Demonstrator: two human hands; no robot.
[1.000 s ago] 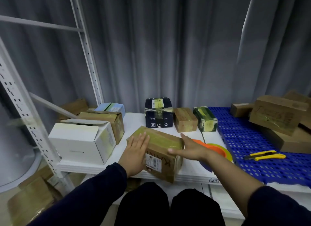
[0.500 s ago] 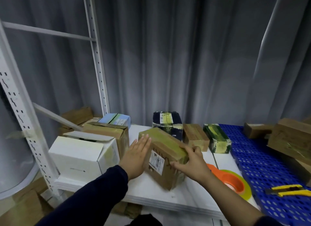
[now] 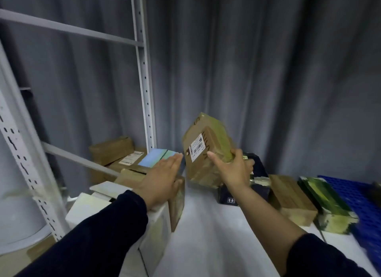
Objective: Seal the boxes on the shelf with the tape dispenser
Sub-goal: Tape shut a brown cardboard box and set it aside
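My right hand (image 3: 233, 169) grips a taped brown cardboard box (image 3: 206, 146) with a white barcode label, held tilted in the air above the white shelf (image 3: 206, 235). My left hand (image 3: 162, 179) hovers flat with straight fingers just left of the box, apart from it, over the boxes at the left. The tape dispenser is out of view.
A white box (image 3: 88, 208) and brown boxes (image 3: 112, 151) crowd the shelf's left by the metal upright (image 3: 144, 74). A dark box (image 3: 257, 186), a brown box (image 3: 290, 196) and a green-taped box (image 3: 323, 202) line the right; a blue perforated mat (image 3: 354, 196) lies beyond.
My right hand lifted the labelled box off the shelf and tilted it up. My left hand came off the box. The view swung up and left, losing the tape dispenser and yellow knife.
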